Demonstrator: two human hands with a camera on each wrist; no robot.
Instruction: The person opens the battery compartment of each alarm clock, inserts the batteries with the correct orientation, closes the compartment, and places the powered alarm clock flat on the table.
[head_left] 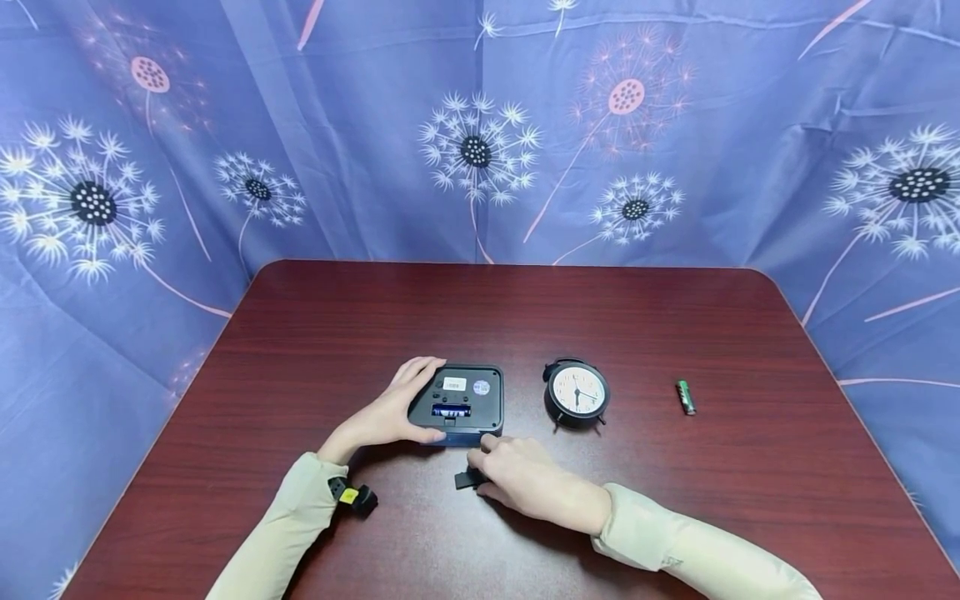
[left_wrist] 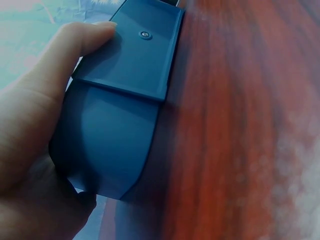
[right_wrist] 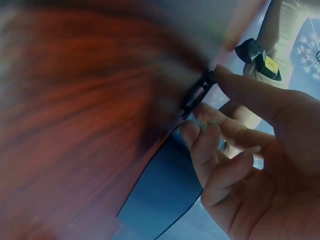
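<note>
A dark blue box-shaped device (head_left: 483, 408) lies on the table with its black back up, an open battery slot in it. Inside that slot a blue battery (head_left: 452, 411) shows. My left hand (head_left: 390, 412) grips the device's left side, thumb on the near side wall and fingers over the far edge. In the left wrist view, the thumb presses the blue wall (left_wrist: 135, 60) near a small screw. Just in front of the device, my right hand (head_left: 525, 479) pinches a small black battery cover (head_left: 467, 480) between thumb and fingertips, close over the table.
A round black twin-legged alarm clock (head_left: 577, 392) with a white dial stands right of the device. Farther right lies a green battery (head_left: 686, 397). The dark red wooden table (head_left: 360, 317) ends at a blue dandelion-print curtain (head_left: 360, 167) behind.
</note>
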